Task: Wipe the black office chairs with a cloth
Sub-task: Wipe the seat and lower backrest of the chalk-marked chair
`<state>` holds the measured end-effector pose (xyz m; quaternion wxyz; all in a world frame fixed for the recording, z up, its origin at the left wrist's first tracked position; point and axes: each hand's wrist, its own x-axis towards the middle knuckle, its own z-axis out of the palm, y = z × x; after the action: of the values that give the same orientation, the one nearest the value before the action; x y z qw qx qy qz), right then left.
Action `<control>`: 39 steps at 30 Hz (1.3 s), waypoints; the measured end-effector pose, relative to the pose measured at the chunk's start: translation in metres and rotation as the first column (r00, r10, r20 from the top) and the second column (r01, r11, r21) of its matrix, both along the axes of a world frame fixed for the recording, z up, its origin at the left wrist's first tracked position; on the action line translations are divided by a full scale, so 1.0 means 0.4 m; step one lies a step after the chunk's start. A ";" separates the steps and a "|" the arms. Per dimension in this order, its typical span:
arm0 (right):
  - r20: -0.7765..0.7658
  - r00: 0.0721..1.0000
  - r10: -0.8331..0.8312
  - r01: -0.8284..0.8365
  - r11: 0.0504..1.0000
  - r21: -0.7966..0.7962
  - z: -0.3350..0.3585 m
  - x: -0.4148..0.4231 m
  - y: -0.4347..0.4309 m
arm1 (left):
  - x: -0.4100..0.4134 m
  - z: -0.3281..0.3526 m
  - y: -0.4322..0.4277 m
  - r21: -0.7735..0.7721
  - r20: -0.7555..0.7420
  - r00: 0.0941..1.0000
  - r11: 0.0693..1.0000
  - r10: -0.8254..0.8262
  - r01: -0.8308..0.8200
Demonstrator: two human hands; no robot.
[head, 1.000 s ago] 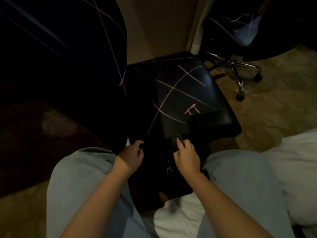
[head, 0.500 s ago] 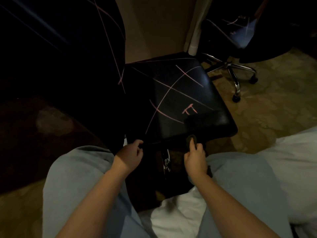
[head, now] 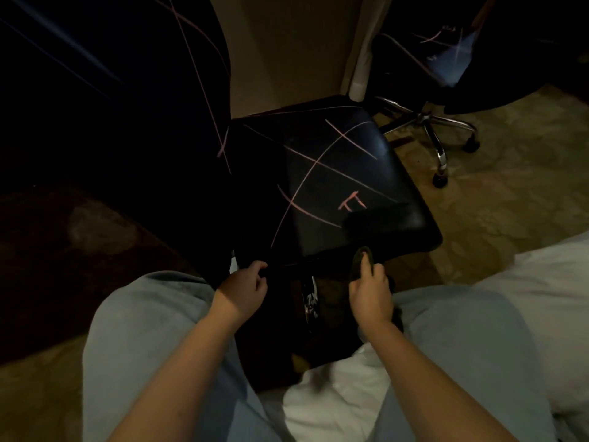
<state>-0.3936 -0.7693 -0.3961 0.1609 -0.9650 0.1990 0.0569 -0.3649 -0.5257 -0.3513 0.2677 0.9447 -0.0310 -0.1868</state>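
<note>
The patterned floor (head: 510,193) lies open to the right of the near black office chair (head: 334,186), between its seat's right edge and the white bed (head: 548,282) in the lower right. The chair's tall backrest (head: 111,106) fills the upper left, dark and crossed by thin pink lines (head: 318,161) that also run over the seat. The seat's front edge faces the seated person, whose knees in pale trousers (head: 143,330) sit either side of it, leaving only a narrow gap.

A second black office chair (head: 446,59) stands well apart at the upper right, with its chrome wheeled base (head: 436,129) spread over the floor near the first chair's back corner.

The left hand (head: 245,287) curls its fingers round the front left corner of the seat. The right hand (head: 371,293) pinches a dark cloth (head: 358,261) and holds it against the front edge of the seat, right of the middle. The cloth's far end just touches the seat's lip.
</note>
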 end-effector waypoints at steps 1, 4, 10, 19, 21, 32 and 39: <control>0.004 1.000 -0.017 0.017 1.000 0.010 -0.001 0.001 -0.015 | 0.000 0.000 -0.001 -0.003 0.001 1.000 1.000 -0.002 0.002; 0.026 0.997 -0.068 0.066 0.996 0.056 -0.004 0.000 -0.062 | 0.000 -0.002 -0.002 -0.005 0.002 1.000 1.000 -0.008 0.008; 0.077 0.997 -0.012 0.002 0.992 0.128 0.017 0.002 -0.040 | 0.000 0.001 -0.005 -0.019 -0.008 1.000 1.000 -0.015 0.015; -0.056 0.917 0.394 -0.390 0.918 0.070 0.020 -0.018 0.176 | -0.003 0.004 0.008 0.018 -0.050 0.999 1.000 -0.013 0.014; -0.058 0.910 0.411 -0.409 0.912 0.035 0.017 -0.017 0.157 | -0.004 0.000 0.006 0.011 -0.059 0.998 1.000 -0.022 0.023; -0.055 0.992 0.110 -0.111 0.994 -0.012 0.014 -0.022 -0.004 | -0.001 0.003 -0.008 -0.022 -0.016 1.000 1.000 -0.022 0.022; 0.000 0.995 0.098 -0.097 0.991 0.089 0.026 -0.001 0.060 | -0.007 0.012 -0.002 0.006 -0.037 0.999 1.000 -0.021 0.021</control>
<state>-0.3940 -0.7453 -0.3856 0.2003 -0.9654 0.1493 0.0755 -0.3675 -0.5267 -0.3467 0.2632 0.9416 -0.0355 -0.2069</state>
